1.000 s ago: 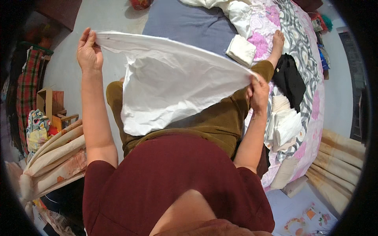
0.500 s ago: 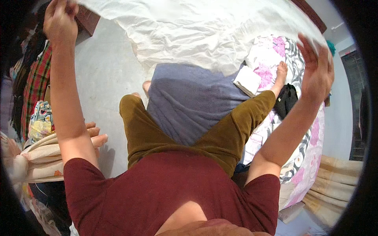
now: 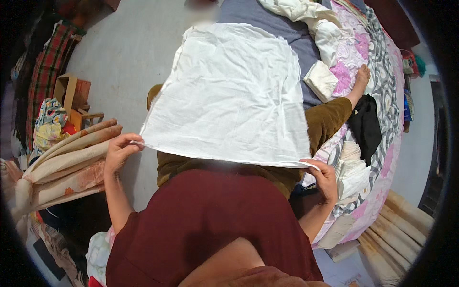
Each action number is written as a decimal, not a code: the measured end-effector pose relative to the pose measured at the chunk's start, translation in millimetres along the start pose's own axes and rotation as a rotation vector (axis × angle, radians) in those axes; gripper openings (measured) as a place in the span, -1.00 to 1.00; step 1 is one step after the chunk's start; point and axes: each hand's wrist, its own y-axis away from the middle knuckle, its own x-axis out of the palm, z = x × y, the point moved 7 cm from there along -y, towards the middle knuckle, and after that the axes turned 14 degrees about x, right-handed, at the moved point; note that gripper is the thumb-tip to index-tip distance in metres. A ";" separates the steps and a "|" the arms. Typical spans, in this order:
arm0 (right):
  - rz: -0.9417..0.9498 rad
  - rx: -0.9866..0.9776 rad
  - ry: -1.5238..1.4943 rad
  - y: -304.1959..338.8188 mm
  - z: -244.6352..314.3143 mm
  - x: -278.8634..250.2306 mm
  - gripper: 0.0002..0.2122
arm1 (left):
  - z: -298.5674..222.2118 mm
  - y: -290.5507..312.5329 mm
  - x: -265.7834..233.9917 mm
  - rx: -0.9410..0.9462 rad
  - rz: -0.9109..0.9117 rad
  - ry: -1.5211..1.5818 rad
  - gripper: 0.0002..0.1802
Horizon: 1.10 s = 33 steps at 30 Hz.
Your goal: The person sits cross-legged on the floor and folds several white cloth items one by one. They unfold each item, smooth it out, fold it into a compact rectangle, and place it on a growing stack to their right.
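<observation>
"Fingers of the left hand [image 3: 122, 150], how are they?"

"They are pinched together on the near left corner of the large white cloth [image 3: 229, 95]. The right hand [image 3: 323, 181] pinches its near right corner likewise."

"And where is this cloth?"

"It is spread out before the maroon shirt [image 3: 215, 215], partly hiding the brown trousers [image 3: 330, 119], and its near edge is stretched between both hands."

"What is on the right?"

"Just beside the right hand, a pile of white cloths [image 3: 354, 179] is on the bed [image 3: 382, 71]; farther, a black garment [image 3: 366, 126], then one folded cloth [image 3: 321, 80]."
</observation>
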 end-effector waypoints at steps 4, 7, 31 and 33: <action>0.054 0.201 0.099 -14.4 -14.6 6.1 -0.83 | 28.0 -9.0 15.1 -0.178 0.218 -0.110 -0.92; -0.004 0.209 0.150 -47.7 17.3 -2.7 -0.84 | 34.2 -38.9 6.3 -0.237 0.257 -0.113 -0.90; -0.703 -0.221 0.162 -350.4 89.6 -16.8 -0.77 | 178.0 -402.2 61.4 -0.140 -0.305 0.424 -0.89; -0.727 -0.293 -0.027 -343.4 91.4 -26.7 -0.78 | 180.6 -406.6 55.6 -0.104 -0.359 0.506 -0.87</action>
